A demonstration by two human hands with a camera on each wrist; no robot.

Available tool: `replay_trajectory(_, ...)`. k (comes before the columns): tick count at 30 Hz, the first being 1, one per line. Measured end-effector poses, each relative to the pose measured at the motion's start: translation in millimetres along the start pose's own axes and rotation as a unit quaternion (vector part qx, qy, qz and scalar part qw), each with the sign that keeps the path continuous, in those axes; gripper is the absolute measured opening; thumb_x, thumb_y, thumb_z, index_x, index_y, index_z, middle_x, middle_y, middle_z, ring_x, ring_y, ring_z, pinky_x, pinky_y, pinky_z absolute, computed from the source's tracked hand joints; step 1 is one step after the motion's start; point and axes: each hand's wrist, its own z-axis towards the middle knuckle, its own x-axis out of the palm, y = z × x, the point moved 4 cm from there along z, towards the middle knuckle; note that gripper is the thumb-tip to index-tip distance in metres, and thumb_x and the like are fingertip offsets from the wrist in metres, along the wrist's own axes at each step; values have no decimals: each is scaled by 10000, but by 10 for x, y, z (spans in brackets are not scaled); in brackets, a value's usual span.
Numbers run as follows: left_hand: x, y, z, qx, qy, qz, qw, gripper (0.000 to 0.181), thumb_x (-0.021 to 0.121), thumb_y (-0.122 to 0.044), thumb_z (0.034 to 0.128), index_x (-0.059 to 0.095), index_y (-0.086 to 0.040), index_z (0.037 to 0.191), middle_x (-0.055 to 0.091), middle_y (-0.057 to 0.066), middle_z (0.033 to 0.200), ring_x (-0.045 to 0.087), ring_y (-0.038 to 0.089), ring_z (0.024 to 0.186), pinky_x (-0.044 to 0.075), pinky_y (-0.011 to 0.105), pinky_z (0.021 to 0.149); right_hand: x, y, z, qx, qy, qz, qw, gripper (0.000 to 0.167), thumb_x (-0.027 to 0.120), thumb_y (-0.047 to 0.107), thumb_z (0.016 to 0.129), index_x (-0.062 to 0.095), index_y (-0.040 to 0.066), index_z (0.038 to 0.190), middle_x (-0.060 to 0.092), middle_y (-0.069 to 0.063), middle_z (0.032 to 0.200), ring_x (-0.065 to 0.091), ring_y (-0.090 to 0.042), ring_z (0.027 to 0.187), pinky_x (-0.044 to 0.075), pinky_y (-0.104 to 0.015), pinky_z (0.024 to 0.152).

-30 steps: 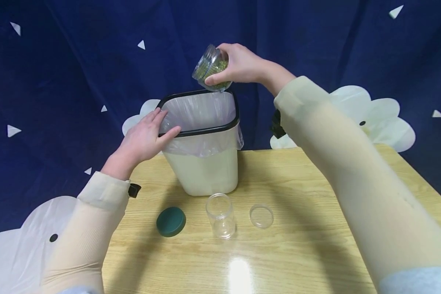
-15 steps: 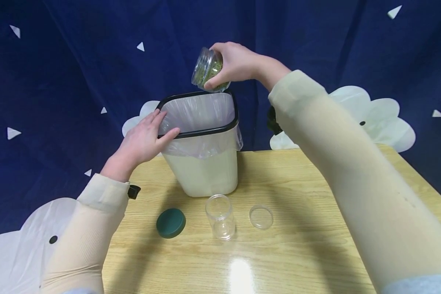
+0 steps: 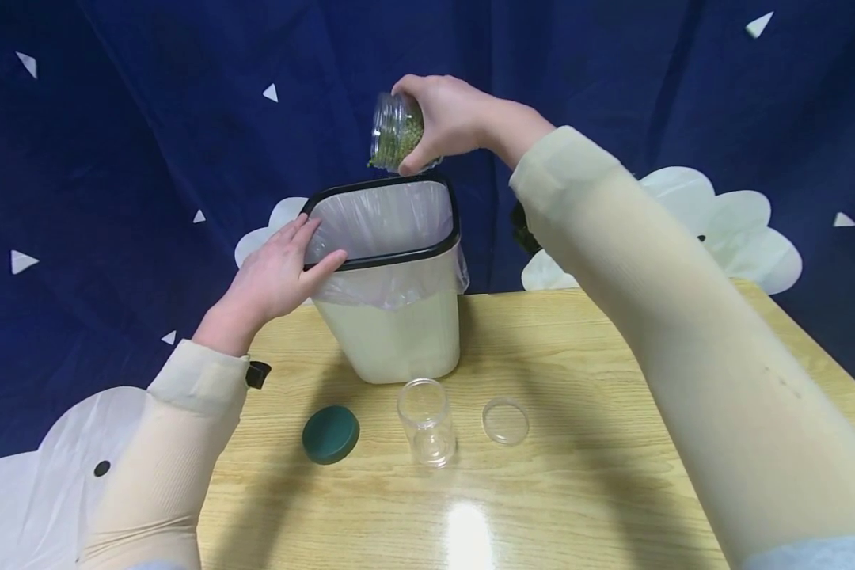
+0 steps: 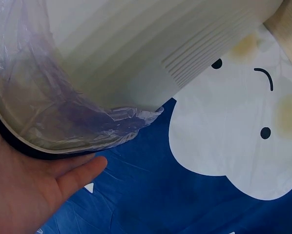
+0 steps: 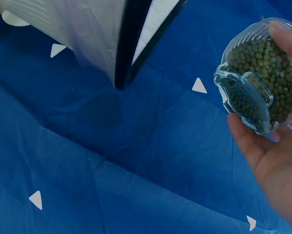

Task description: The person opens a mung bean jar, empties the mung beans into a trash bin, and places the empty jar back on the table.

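Observation:
Above the back of a cream trash bin (image 3: 399,332), my right hand (image 3: 449,115) grips a clear jar (image 3: 397,131). The jar lies nearly on its side, mouth to the left, and small green beans (image 5: 263,61) fill much of it. Several beans sit at the lower lip of its mouth. My left hand (image 3: 274,269) rests on the bin's left front corner, fingers and thumb fairly straight against the black rim (image 3: 399,257). In the left wrist view, the left hand (image 4: 29,190) lies along the outside of that rim. A translucent bag (image 4: 87,117) lines the bin.
In front of the bin, an uncovered clear container (image 3: 426,423) stands on the wooden table (image 3: 563,491). A green lid (image 3: 331,435) lies to its left, a clear round lid (image 3: 505,420) to its right. A dark blue curtain (image 3: 577,71) hangs behind.
My right hand has moved slightly left and tipped the jar further, so beans have slid towards its mouth. The left hand stays on the bin's rim.

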Motion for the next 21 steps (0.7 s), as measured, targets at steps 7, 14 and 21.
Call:
replay_trajectory(7,3,-18,21,13,-5,-9,10000,902,331,-704,931,273,-19,1517,212,224,1563,210,378,1425,214,554,1116,87,-49,-24,125,298,-7,9995,959,804,336,771,261,39,1503,473,-140,1368,477,-252,1155,402,-375,1022)
replay_trajectory(14,-15,-52,23,37,30,-41,10000,888,340,-687,940,270,-14,1516,210,230,1562,207,380,1425,215,556,1114,156,-124,-50,163,338,99,9992,934,796,355,762,297,13,1473,494,-152,1347,483,-257,1141,397,-377,1014)
replay_trajectory(21,-52,-74,33,51,33,-52,10000,883,349,-673,946,266,-3,1514,209,240,1559,208,386,1422,213,554,1114,124,-124,-53,175,227,43,9996,961,808,366,754,279,32,1484,503,-139,1329,489,-245,1117,410,-379,999)
